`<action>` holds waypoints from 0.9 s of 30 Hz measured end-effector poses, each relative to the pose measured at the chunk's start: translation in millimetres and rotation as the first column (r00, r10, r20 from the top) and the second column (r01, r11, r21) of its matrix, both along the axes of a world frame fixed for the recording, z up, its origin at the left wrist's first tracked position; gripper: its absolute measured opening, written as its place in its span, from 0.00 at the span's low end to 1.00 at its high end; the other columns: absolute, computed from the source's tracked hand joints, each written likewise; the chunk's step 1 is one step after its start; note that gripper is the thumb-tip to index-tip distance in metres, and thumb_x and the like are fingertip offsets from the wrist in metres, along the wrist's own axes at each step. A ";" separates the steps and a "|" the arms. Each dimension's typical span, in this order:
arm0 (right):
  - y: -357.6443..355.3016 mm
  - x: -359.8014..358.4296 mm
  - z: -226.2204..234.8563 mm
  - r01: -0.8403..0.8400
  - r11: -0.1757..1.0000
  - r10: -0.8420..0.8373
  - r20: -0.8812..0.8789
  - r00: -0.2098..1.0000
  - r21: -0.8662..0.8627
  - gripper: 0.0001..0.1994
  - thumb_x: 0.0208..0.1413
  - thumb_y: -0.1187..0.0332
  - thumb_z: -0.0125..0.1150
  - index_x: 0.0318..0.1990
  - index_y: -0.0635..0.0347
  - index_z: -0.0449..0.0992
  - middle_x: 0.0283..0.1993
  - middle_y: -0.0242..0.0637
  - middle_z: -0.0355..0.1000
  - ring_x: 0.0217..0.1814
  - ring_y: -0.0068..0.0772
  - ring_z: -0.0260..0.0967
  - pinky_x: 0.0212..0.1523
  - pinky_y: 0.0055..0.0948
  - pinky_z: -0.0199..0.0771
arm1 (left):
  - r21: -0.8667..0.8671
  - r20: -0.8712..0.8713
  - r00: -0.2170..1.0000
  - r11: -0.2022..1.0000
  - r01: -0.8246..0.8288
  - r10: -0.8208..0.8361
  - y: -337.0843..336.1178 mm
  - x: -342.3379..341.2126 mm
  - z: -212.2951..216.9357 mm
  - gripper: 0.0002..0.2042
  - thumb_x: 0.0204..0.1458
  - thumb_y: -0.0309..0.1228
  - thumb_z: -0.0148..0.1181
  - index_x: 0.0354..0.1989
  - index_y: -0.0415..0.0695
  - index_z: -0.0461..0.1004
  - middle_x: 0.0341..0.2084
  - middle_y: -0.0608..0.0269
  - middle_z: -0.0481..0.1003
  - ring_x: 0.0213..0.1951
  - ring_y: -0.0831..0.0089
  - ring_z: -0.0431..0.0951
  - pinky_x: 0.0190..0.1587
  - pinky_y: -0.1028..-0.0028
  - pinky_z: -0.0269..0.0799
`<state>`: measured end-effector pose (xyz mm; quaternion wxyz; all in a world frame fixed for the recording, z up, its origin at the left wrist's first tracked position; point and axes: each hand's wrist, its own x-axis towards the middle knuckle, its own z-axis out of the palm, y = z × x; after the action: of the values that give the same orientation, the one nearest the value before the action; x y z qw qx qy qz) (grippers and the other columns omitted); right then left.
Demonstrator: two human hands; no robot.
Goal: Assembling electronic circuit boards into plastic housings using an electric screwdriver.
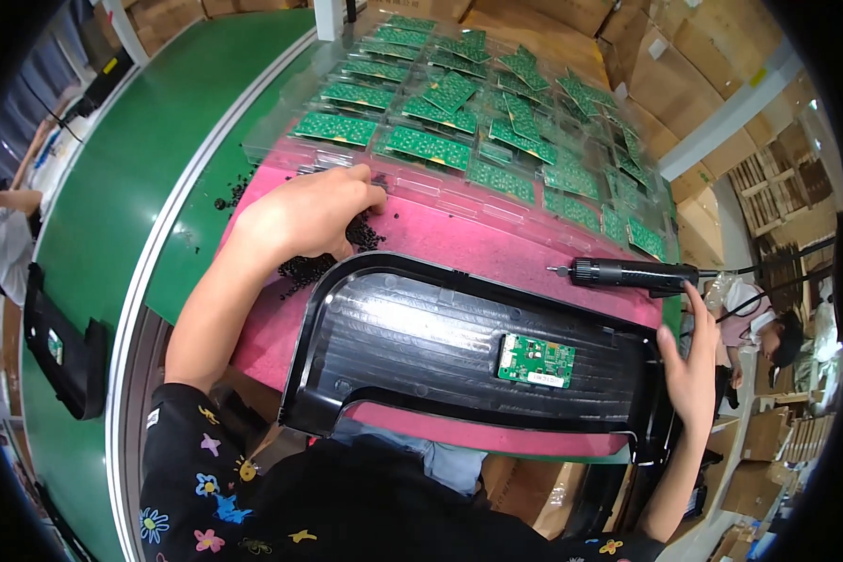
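My left hand (314, 211) reaches over a pile of small black screws (365, 234) on the pink mat; its fingers are bent, with thumb and fingertips apart and screws showing between them. Below it lies a long, curved black plastic housing (412, 337), its hollow side up. Inside the housing, right of its middle, sits a green circuit board (537, 362) with a white connector. My right hand (691, 361) is at the housing's right end, fingers stretched out, the thumb by its rim. One fingertip is close to the rear end of a black electric screwdriver (628, 273), which lies with its bit pointing left.
Clear plastic trays (506, 201) with several green circuit boards (428, 146) cover the far side of the pink mat (478, 234). On the left runs a green conveyor belt (94, 215) with a metal rail, carrying another black housing (61, 347). Cardboard boxes (674, 84) stand behind; people are at both sides.
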<state>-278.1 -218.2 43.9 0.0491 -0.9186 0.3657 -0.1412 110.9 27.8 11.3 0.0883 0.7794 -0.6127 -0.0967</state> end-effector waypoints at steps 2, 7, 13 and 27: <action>-39.5 1.2 -13.4 -0.008 0.941 -0.055 0.177 0.983 0.338 0.28 0.61 0.70 0.58 0.68 0.54 0.59 0.50 0.38 0.67 0.54 0.31 0.64 0.58 0.30 0.64 | -0.036 -0.026 1.000 0.999 -0.002 0.002 -3.9 -4.1 -4.3 0.21 0.35 0.20 0.70 0.42 0.37 0.76 0.40 0.52 0.74 0.45 0.49 0.75 0.49 0.59 0.73; -63.5 36.8 -25.1 -0.113 0.755 -0.348 0.541 0.766 0.646 0.15 0.62 0.72 0.59 0.54 0.53 0.67 0.42 0.29 0.64 0.40 0.17 0.64 0.37 0.18 0.69 | -0.053 0.054 0.999 0.999 -0.006 0.008 -5.2 -4.5 -11.4 0.14 0.38 0.18 0.67 0.37 0.37 0.78 0.36 0.51 0.75 0.42 0.49 0.77 0.45 0.59 0.74; -13.1 111.1 -33.4 -0.390 0.894 -0.065 0.925 0.373 0.220 0.25 0.63 0.75 0.56 0.62 0.57 0.51 0.48 0.42 0.68 0.53 0.36 0.69 0.61 0.36 0.66 | -0.147 -0.013 0.998 0.987 -0.059 0.058 -6.9 -2.2 -17.4 0.07 0.40 0.20 0.65 0.31 0.37 0.79 0.28 0.47 0.78 0.37 0.50 0.79 0.43 0.58 0.74; 76.0 113.3 16.1 -0.952 0.285 -0.511 0.858 -0.048 0.117 0.19 0.62 0.48 0.52 0.44 0.56 0.68 0.22 0.22 0.57 0.21 0.17 0.52 0.31 0.25 0.57 | -0.443 -0.589 0.717 0.891 0.099 -0.373 -45.6 -80.5 33.8 0.08 0.46 0.23 0.68 0.35 0.36 0.82 0.29 0.57 0.82 0.32 0.75 0.81 0.36 0.76 0.75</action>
<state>-164.8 -142.2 60.1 0.8012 -0.3659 -0.0355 -0.4722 30.5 -17.8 45.1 0.4347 0.5752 -0.6442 -0.2553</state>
